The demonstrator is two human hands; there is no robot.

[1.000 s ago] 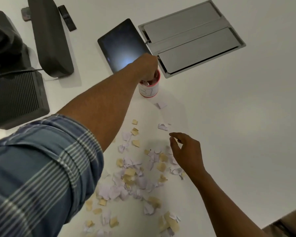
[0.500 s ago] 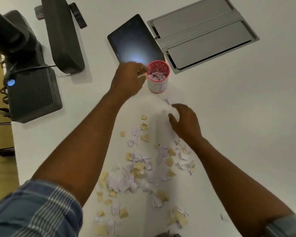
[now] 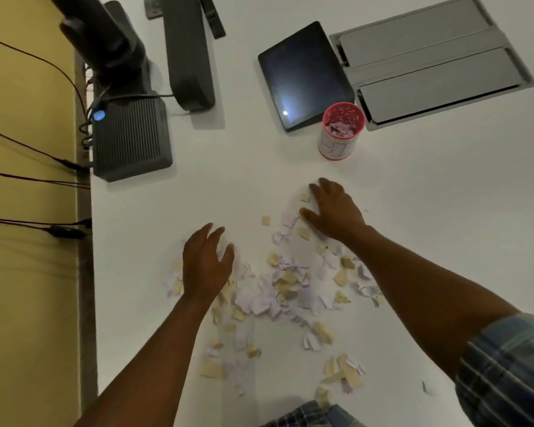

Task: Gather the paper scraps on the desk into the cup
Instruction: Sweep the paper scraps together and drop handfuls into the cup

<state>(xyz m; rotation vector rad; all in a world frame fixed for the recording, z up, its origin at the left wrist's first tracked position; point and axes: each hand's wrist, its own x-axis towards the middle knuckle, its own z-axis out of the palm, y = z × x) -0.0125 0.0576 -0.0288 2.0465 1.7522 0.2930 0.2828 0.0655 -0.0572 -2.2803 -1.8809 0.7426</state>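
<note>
While hands (image 3: 205, 263) (image 3: 336, 211) flank scraps (image 3: 284, 288) | cup (image 3: 339, 132) beside tablet (image 3: 302, 75)

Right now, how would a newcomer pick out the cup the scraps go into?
Find the dark tablet at the far side of the white desk. The cup stands at its near right corner, beside the grey hatch. It is the only round thing there: white wall, red rim, paper scraps inside.

Head-worn view, down onto desk (image 3: 413, 241)
</note>
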